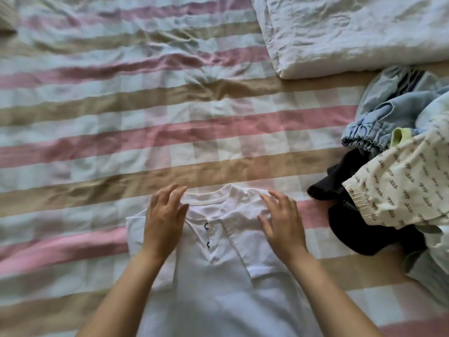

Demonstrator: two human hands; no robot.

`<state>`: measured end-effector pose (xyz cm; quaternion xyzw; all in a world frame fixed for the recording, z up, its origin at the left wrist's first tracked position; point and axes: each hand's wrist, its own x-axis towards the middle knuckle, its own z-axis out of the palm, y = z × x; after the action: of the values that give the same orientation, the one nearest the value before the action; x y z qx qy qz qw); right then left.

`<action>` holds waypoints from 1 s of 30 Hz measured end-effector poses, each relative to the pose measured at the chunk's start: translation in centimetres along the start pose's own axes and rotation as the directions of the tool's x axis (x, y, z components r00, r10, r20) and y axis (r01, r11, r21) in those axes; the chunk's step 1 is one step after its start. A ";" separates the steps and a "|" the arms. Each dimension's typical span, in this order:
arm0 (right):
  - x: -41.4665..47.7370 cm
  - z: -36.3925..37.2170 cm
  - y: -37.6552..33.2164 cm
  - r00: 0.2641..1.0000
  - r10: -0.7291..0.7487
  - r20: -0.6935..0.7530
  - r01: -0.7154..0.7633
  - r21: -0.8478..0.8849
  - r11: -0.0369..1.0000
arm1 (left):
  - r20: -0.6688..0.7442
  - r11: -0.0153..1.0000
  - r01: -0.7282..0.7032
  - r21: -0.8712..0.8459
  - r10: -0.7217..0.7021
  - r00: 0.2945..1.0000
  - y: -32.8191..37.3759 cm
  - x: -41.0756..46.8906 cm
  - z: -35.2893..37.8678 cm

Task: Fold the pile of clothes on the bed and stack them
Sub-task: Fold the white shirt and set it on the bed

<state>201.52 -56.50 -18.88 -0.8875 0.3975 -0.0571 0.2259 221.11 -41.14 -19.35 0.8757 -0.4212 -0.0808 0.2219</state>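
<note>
The white shirt (218,288) is laid flat and face up on the bed (145,117), at the middle of the near edge, with its collar pointed toward the far edge. Two dark buttons are seen on the placket below the collar. The short sleeve on the left side is spread outward; the one on the right side appears folded in over the chest.

The left hand (165,222) is placed on the shirt at the left of the collar, its fingers (170,193) loosely spread and slightly curved, nothing being gripped. The right hand (283,222) is placed on the right shoulder of the shirt, fingers likewise spread and relaxed. Whether the cloth is pressed or merely touched cannot be told.

The pile of clothes (401,186) is found unfolded along the right edge of the bed, well apart from the shirt. In it are noted a light blue denim garment (388,105) with an elastic waist, a cream printed garment (408,186) lying over it, and a dark garment (352,227) beneath.

A creased white quilt (352,32) is seen at the far right corner. The bed is covered by a wrinkled sheet striped in pink, beige and white.
</note>
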 end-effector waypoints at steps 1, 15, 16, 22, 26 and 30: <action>1.7 -0.3 0.2 0.991 0.018 0.131 -0.012 -0.046 0.999 | 0.060 0.997 0.082 -0.005 -0.082 0.995 -2.1 0.1 -1.2; 10.5 -0.5 -1.0 0.862 -0.007 0.507 0.168 -0.274 0.947 | 0.420 0.989 0.122 0.084 -0.146 0.896 -7.2 4.3 -4.8; 11.1 -0.7 -1.1 0.886 -0.010 0.464 0.149 -0.264 0.953 | 0.366 0.987 0.157 0.021 -0.154 0.918 -7.0 4.9 -5.0; 14.7 -1.5 -2.1 0.976 0.057 0.208 -0.042 -0.076 0.996 | 0.109 0.961 0.245 -0.127 -0.232 0.967 -7.3 9.5 -4.9; 14.1 -1.1 -1.2 0.971 0.065 0.228 -0.036 -0.128 0.991 | 0.169 0.947 0.299 -0.120 -0.278 0.946 -8.0 8.9 -4.3; 10.3 -3.0 -0.5 0.996 -0.080 0.039 0.078 0.063 0.995 | 0.045 0.931 0.257 -0.261 -0.254 0.966 -7.0 5.6 -6.2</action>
<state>208.03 -64.76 -16.81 -0.8962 0.3554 -0.0598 0.2589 231.56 -39.63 -16.75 0.8850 -0.2906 -0.1692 0.3220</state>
